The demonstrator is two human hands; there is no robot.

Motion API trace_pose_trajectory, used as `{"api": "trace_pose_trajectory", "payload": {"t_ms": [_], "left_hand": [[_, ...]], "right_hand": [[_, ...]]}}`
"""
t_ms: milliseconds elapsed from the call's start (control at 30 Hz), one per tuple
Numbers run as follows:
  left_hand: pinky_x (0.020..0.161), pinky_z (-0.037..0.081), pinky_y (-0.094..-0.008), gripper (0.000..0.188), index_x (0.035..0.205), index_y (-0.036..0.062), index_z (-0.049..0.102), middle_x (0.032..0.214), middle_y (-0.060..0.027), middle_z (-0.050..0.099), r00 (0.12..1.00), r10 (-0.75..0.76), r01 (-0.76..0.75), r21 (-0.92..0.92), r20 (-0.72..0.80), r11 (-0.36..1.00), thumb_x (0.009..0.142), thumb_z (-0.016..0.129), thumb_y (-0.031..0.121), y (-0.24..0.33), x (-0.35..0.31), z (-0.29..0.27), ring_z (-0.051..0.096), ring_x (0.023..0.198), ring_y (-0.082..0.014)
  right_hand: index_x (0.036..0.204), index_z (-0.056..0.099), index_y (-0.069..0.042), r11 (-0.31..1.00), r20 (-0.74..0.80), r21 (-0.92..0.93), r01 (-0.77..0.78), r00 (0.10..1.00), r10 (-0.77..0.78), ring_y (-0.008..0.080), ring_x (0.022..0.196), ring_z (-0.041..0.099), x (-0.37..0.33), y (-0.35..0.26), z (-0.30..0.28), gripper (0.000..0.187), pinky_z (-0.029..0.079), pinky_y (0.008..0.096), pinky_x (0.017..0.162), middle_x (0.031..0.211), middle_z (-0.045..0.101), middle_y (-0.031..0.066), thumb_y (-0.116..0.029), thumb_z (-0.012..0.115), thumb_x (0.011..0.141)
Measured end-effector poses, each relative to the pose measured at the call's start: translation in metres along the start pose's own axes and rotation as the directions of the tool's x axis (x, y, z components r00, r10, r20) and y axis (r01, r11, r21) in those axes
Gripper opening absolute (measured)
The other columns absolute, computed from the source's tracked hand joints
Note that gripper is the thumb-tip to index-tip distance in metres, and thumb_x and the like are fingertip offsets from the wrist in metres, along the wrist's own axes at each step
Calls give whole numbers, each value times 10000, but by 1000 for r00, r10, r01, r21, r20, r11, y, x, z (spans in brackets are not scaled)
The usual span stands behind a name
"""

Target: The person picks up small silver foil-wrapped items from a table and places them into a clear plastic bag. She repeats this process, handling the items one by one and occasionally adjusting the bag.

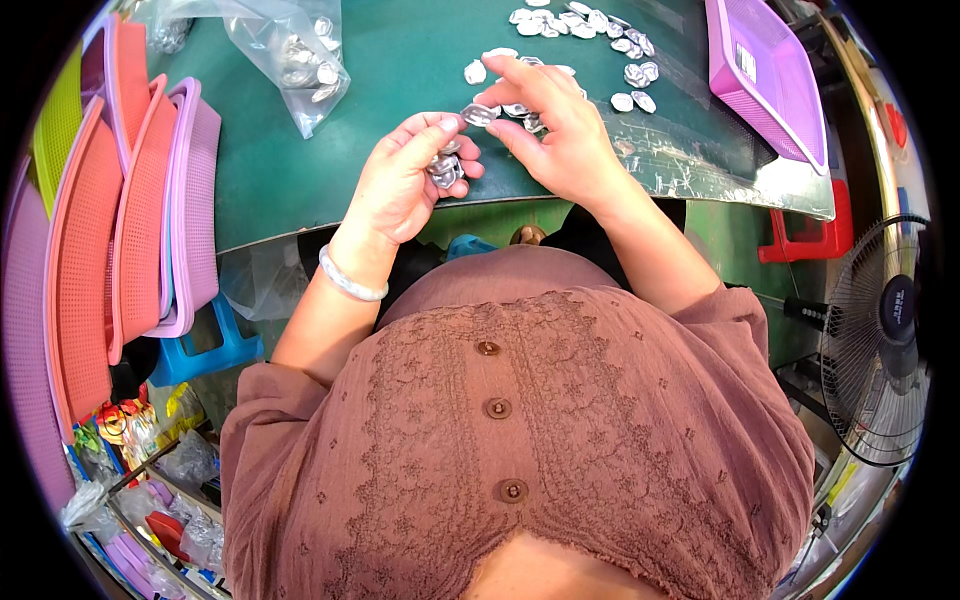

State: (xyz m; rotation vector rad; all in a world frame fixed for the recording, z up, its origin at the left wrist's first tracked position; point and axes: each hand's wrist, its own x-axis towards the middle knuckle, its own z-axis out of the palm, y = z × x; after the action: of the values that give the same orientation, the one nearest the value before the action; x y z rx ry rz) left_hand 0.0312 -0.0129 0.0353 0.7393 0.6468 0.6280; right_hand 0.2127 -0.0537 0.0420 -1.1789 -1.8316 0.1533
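Note:
Small silver oval metal pieces lie in the curled fingers of my left hand (395,180). One more silver oval piece (480,115) is at its thumb and index fingertip. My right hand (560,135) comes to that same piece from the other side, its thumb and a fingertip at the piece's edges. Behind and under the right hand, a group of loose silver pieces (475,72) lies on the green table (290,180), partly hidden by the fingers. Farther back, more silver pieces (585,24) are spread in a loose curve.
A clear plastic bag (295,65) holding silver pieces lies back left. A purple basket (770,90) stands on the right edge. Stacked orange and purple baskets (85,260) crowd the left. A fan (880,340) and red stool (825,230) are right; a blue stool (215,350) is left.

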Motion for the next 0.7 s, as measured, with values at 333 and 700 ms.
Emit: {"api": "trace_pose_trajectory", "payload": {"t_ms": [333,700], "left_hand": [[484,474,-233,148,885,46,528,754,-75,602,1000,-3,3,-6,-2,1000,865,552,190,-1,1,0,603,637,-152],[479,431,-212,189,899,37,571,751,-62,607,991,-121,112,141,53,984,884,510,215,6,0,-1,585,633,-132]], "right_hand": [[1219,470,-51,927,47,287,-243,970,240,150,802,608,-8,-6,5,504,449,271,790,832,659,55,6,611,739],[1199,485,-63,999,-67,-23,29,997,-31,199,825,587,-8,-8,5,518,439,294,776,831,658,42,-2,654,713]]}}
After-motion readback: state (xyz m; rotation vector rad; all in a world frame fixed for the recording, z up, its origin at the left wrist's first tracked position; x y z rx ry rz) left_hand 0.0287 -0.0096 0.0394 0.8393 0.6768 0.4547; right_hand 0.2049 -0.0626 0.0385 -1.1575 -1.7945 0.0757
